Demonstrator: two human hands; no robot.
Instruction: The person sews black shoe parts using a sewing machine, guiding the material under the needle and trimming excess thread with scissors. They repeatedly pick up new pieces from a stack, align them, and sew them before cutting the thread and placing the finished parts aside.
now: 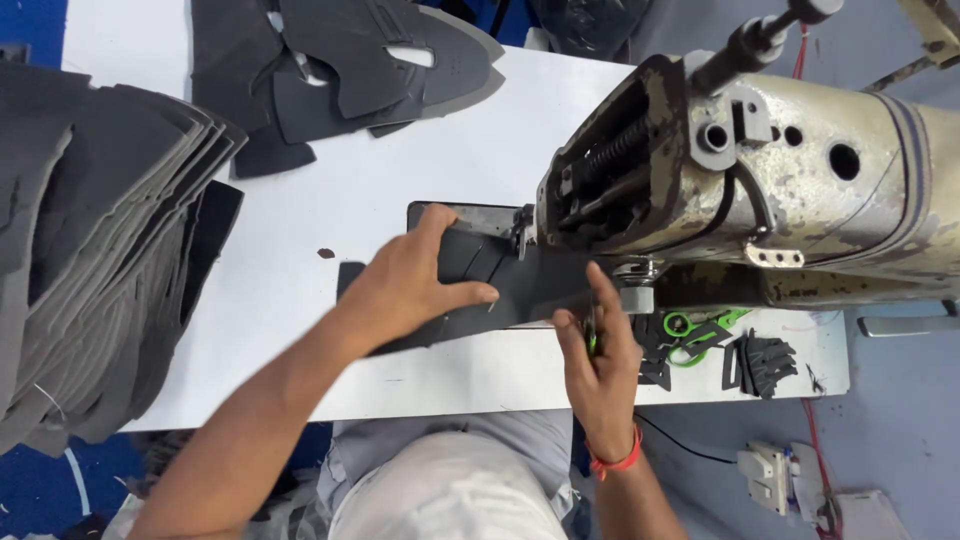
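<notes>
Black fabric piece [520, 285] lies flat on white table [400, 200] under sewing machine [740, 180] head. Left hand [410, 285] presses on it, fingers spread, gripping nothing. Right hand [600, 345] pinches its near edge, curled around green-handled snips [592, 340]. Grey cut stack [90, 250] sits left.

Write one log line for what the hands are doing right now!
left hand: flat on dark fabric piece | right hand: at piece's edge, holding small green tool | piece: under sewing machine head | table: white
</notes>
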